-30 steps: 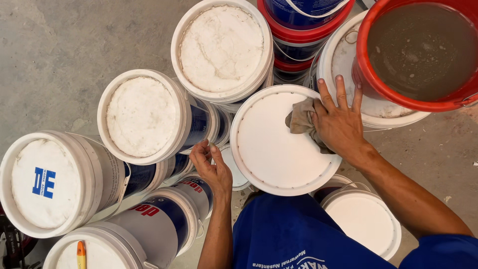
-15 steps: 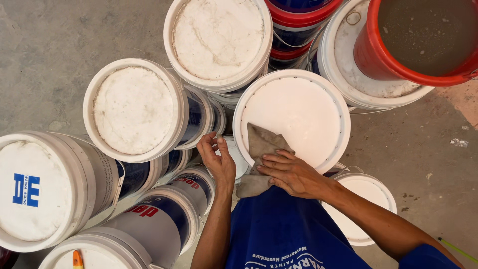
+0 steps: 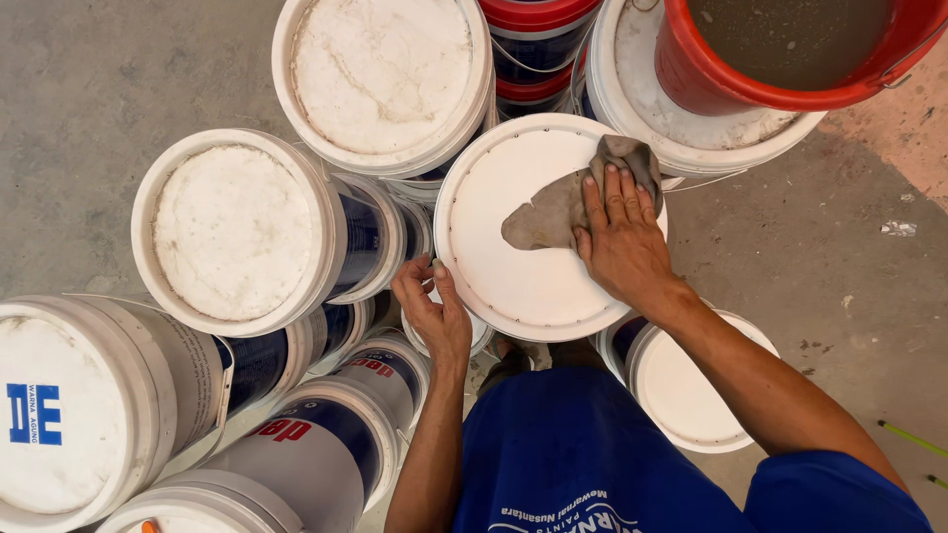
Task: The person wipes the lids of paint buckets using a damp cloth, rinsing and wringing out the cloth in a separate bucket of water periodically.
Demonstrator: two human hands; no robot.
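A grey rag [image 3: 568, 202] lies on the white lid [image 3: 513, 266] of the middle pail; the right hand [image 3: 620, 242] presses it with flat, spread fingers. The left hand [image 3: 434, 311] grips the lid's rim, fingers curled. A red bucket [image 3: 780, 59] sits behind

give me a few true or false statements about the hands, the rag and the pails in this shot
1. The right hand presses a grey rag flat on a white pail lid. True.
2. The left hand holds the rag. False: it grips the near left edge of the lid; the rag is under the right hand.
3. A red bucket sits on top of a white pail at the upper right. True.
4. The lid being wiped is red. False: it is white.
5. Several pails are stacked on their sides to the left. True.
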